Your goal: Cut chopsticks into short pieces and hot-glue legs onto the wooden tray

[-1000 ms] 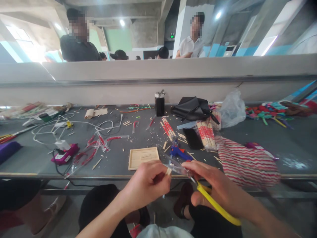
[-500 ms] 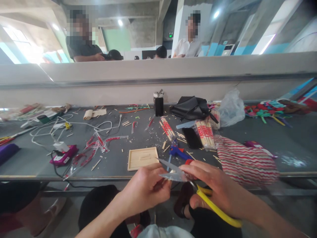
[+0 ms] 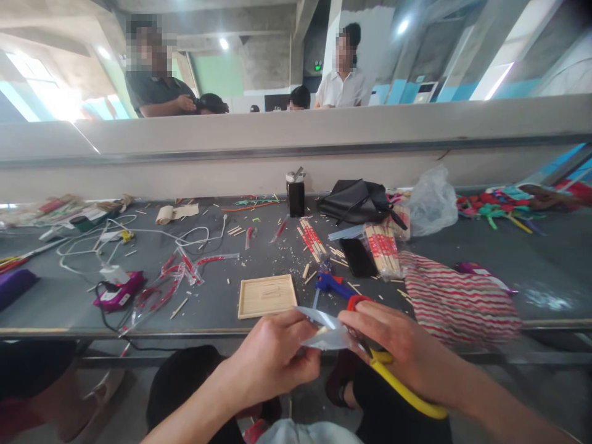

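My right hand (image 3: 402, 339) is wrapped round the yellow handle of a pair of scissors (image 3: 409, 391). Their metal blades are parted and point left toward my left hand (image 3: 282, 348). That hand is closed in a pinch, its fingertips beside the blades. A small pale stick (image 3: 322, 331) shows between the blades, mostly hidden by them and by my fingers. Just beyond my left hand lies a shallow wooden tray (image 3: 243, 299) with a few thin sticks (image 3: 272, 293) on its base. Behind the scissors is a blue glue gun (image 3: 330, 282).
Red-wrapped stick bundles (image 3: 383, 251), a black phone (image 3: 358, 258) and a striped cloth (image 3: 462, 302) lie to the right. Left are a magenta power block (image 3: 121, 290), white cables (image 3: 185, 239) and red-and-clear wrappers (image 3: 160, 293). Two people stand beyond the partition (image 3: 259, 132).
The scissor blades have tilted and lowered slightly around the small stick. My hands have barely shifted. Beyond the partition, the person in white has moved slightly left.
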Demonstrator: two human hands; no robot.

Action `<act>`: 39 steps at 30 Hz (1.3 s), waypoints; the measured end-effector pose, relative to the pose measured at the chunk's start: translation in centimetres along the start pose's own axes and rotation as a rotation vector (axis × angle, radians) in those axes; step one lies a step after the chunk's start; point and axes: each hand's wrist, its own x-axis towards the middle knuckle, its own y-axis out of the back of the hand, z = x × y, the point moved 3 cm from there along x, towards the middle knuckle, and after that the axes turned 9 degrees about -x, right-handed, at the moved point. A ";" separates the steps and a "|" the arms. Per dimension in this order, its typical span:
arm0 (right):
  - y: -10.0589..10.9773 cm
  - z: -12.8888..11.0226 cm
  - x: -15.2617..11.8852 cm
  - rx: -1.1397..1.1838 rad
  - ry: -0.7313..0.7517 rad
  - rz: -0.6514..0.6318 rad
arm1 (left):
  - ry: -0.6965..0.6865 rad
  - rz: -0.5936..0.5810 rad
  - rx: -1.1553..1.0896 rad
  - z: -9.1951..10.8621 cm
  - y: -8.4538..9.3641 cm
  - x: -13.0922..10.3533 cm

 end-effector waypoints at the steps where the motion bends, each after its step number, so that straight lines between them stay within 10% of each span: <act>1: -0.1 0.1 0.0 -0.013 0.004 -0.004 | -0.005 0.002 0.008 0.0 0.0 0.0; 26: -0.8 1.7 -1.1 -0.179 0.095 0.221 | -0.083 0.095 0.063 0.1 -0.1 0.3; 32: -0.2 2.1 -1.5 -0.037 -0.102 0.506 | 0.085 0.065 -0.131 -0.2 0.3 0.4; 39: -1.1 0.7 -1.2 0.106 -0.138 0.361 | 0.234 0.031 -0.571 -0.3 -0.3 0.3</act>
